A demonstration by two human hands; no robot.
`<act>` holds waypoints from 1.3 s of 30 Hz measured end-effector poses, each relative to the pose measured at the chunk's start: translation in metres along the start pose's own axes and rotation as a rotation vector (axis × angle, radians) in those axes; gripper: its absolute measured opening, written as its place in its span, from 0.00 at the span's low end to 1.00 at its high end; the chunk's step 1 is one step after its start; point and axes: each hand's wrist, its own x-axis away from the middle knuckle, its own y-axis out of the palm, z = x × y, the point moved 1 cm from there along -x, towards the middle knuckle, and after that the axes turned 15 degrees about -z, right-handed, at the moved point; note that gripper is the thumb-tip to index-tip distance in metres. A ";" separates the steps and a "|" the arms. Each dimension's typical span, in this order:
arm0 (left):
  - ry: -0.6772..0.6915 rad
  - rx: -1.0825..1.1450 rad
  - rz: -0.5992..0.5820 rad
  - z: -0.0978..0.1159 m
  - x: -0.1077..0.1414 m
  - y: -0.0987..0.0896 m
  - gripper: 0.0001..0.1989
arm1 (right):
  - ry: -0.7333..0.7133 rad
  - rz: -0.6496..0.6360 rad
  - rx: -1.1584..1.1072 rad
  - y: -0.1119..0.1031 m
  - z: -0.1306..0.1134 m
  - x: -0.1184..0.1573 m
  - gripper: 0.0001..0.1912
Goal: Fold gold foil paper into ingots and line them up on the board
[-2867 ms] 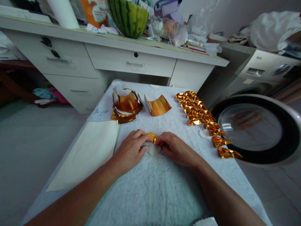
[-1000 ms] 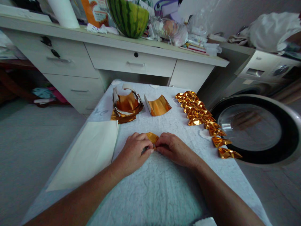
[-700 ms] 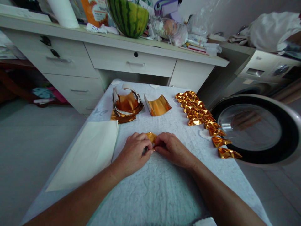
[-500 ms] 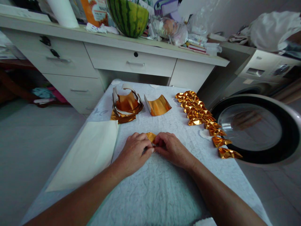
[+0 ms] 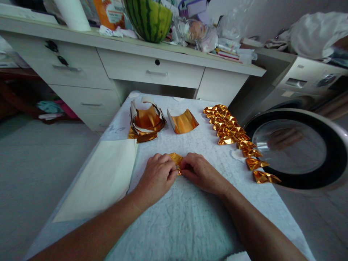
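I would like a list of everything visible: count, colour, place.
table: one, bluish, centre
foil: one, gold, table's middle
sheet: one, gold, beyond foil
stack: one, gold and white, left of sheet
folded pieces: many, gold, table's right edge
paper: one, cream, table's left
counter: one, white, behind table
watermelon: one, green, on counter
pouch: one, orange, left of watermelon
roll: one, white, counter's left
clutter: uncounted, mixed, counter's right
washer: one, silver, right, door open
bundle: one, white, on washer
left hand: one, bare, on foil
right hand: one, bare, on foil
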 end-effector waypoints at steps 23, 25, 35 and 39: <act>-0.009 -0.007 0.006 0.000 0.002 0.000 0.08 | 0.088 -0.017 0.064 0.003 -0.007 -0.002 0.05; -0.001 0.020 0.015 -0.001 0.002 0.001 0.06 | 0.096 -0.016 0.077 0.003 -0.007 -0.003 0.05; -0.003 0.010 0.034 0.001 0.004 0.002 0.07 | 0.120 0.010 0.106 0.007 -0.007 -0.005 0.04; -0.016 -0.021 0.035 0.001 0.003 0.003 0.07 | 0.132 0.022 0.112 0.009 -0.006 -0.005 0.04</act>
